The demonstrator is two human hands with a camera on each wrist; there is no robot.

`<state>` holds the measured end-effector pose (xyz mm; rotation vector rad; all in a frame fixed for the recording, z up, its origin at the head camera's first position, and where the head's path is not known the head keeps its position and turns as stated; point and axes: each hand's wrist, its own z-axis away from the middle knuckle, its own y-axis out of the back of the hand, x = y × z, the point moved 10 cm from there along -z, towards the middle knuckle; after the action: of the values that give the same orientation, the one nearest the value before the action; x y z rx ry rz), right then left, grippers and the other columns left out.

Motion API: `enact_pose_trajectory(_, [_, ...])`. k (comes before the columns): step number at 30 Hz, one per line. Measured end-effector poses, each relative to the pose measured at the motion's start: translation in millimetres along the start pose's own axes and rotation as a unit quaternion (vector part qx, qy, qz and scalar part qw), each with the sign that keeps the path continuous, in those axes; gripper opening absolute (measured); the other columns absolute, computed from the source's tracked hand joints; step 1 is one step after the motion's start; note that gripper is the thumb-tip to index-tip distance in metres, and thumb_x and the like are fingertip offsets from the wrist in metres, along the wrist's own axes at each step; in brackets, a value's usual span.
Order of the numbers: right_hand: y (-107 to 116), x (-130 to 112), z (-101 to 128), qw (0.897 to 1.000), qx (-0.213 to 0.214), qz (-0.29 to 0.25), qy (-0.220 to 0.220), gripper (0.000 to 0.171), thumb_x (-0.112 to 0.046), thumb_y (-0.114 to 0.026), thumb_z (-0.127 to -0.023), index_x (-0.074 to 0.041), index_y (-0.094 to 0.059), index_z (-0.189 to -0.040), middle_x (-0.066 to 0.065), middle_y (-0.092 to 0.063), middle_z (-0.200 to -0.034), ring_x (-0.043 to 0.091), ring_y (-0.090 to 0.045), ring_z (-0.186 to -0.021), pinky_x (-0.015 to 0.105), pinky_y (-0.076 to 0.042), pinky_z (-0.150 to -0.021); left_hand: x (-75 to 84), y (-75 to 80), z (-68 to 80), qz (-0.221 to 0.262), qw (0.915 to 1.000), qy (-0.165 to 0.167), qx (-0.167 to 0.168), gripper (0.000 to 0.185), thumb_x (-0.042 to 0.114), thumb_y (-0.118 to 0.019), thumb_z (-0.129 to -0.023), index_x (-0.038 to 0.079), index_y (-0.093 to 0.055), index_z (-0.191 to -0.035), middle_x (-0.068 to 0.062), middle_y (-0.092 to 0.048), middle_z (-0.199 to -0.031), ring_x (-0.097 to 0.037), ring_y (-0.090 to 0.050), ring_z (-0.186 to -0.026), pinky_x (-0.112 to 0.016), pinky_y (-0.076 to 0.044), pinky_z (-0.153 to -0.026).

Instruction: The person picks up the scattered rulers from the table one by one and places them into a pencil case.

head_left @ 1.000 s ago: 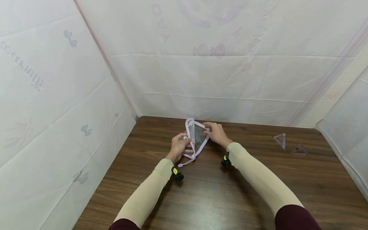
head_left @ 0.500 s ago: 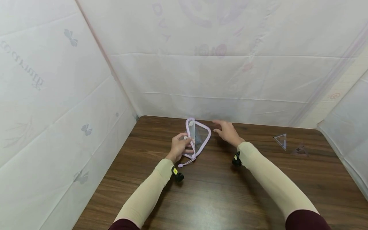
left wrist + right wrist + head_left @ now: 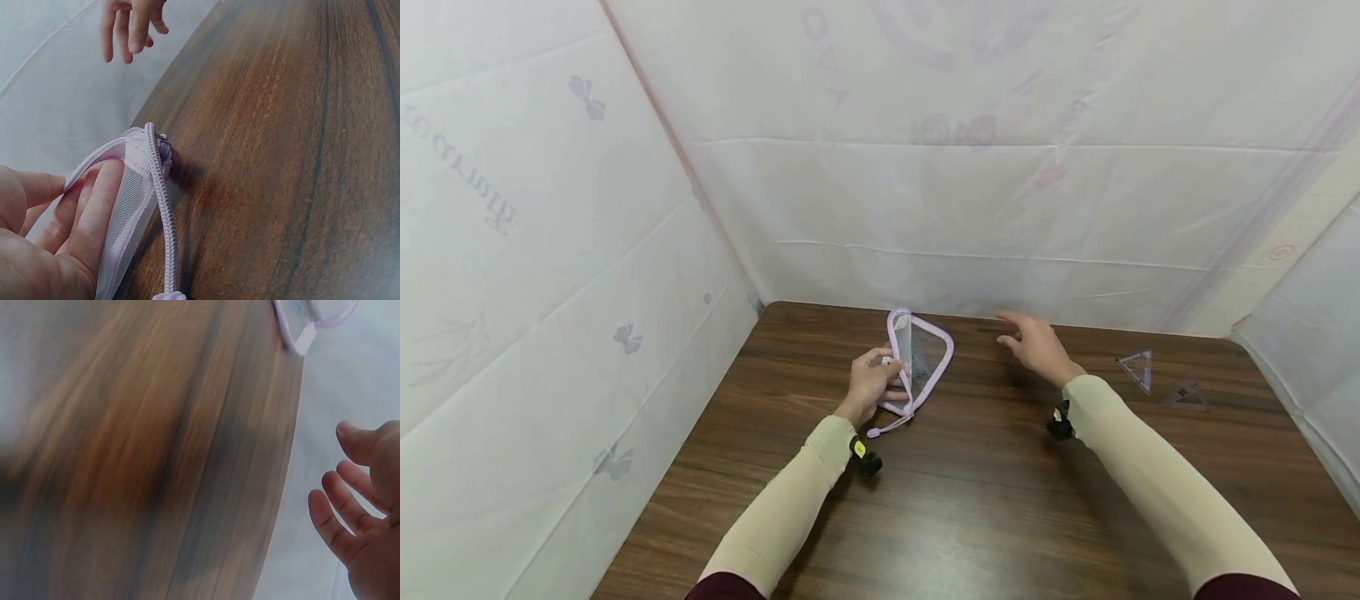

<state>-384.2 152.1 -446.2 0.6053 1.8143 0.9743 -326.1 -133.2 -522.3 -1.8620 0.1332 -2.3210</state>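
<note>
My right hand (image 3: 1033,343) has let go of the pouch (image 3: 919,358) and moves away, fingers loose — my left hand (image 3: 871,385) alone grips it, tilted on the counter (image 3: 970,483).

Cream sleeves cover both forearms, maroon above; a small black camera with a yellow mark straps under each wrist.
</note>
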Motion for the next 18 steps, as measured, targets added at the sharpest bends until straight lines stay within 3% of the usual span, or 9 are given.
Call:
enact_pose_trajectory(12, [27, 38, 38, 0.999, 0.009, 0.037, 0.006, 0.051, -0.009, -0.071, -0.098, -0.001, -0.053, -0.145, 0.028, -0.058, -0.138, 0.043, -0.067, -0.101, 0.06, -0.059, -0.08, -3.4, -1.6, 3.3, -0.004, 1.0, 0.005, -0.005, 0.03, 0.003, -0.068, -0.098, -0.002, -0.06, -0.126, -0.02, -0.075, -0.098, -0.02, -0.072, -0.069, -0.045, -0.066, -0.065])
enact_pose_trajectory(18, [47, 56, 52, 0.997, 0.046, 0.057, -0.01, 0.048, -0.009, -0.071, -0.098, 0.0, -0.056, -0.142, 0.03, -0.059, -0.134, 0.044, -0.065, -0.099, 0.062, -0.057, -0.078, -3.4, -2.3, 3.1, -0.003, 1.0, -0.003, -0.005, 0.028, 0.002, -0.068, -0.098, -0.002, -0.06, -0.124, -0.017, -0.075, -0.093, -0.02, -0.072, -0.068, -0.045, -0.066, -0.063])
